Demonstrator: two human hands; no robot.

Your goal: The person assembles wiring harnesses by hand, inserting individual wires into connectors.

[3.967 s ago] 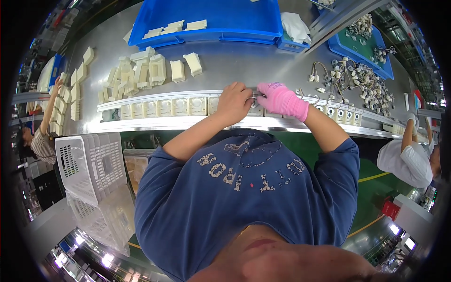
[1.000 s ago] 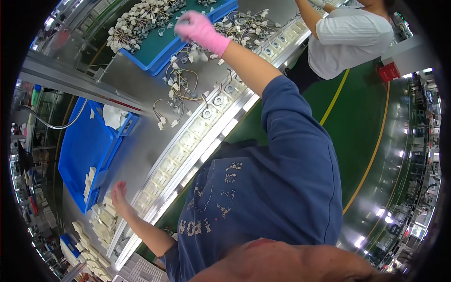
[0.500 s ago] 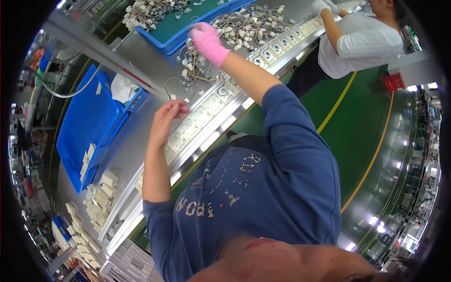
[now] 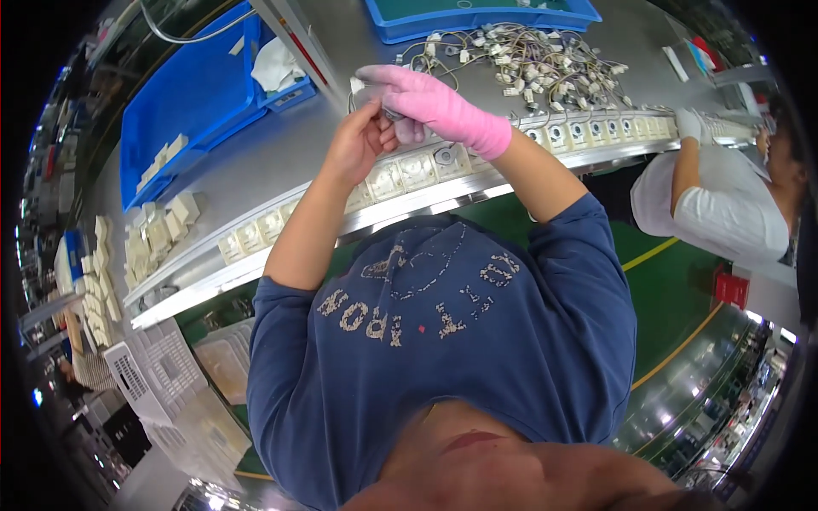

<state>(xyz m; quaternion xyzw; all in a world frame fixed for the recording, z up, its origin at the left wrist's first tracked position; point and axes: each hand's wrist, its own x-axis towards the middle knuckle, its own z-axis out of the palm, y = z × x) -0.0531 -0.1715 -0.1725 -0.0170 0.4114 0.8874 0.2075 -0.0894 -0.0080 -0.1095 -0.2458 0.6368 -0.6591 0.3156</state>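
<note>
My left hand (image 4: pixel 360 143), bare, is closed in a pinch above the row of white square housings (image 4: pixel 417 170) along the rail. Against its fingertips is my right hand (image 4: pixel 439 106) in a pink glove with greyish fingertips, its index finger pointing left and the other fingers curled. Whatever lies between the two hands is mostly hidden by the fingers. A small white connector (image 4: pixel 356 85) with a thin wire shows just left of the gloved fingertips. To the right of the hands, a tangled heap of wires with white connectors (image 4: pixel 532 68) covers the steel bench.
A blue tray (image 4: pixel 400 32) stands behind the wire heap. On the left are a large blue bin (image 4: pixel 183 106), a white cloth (image 4: pixel 277 66) and stacked cream-coloured blocks (image 4: pixel 153 243). A co-worker in white (image 4: pixel 724 192) works farther right along the metal rail (image 4: pixel 400 209).
My right hand has come back from the wire heap beside the blue tray and met my left hand. The left fingers have closed. The whole view has turned and shifted.
</note>
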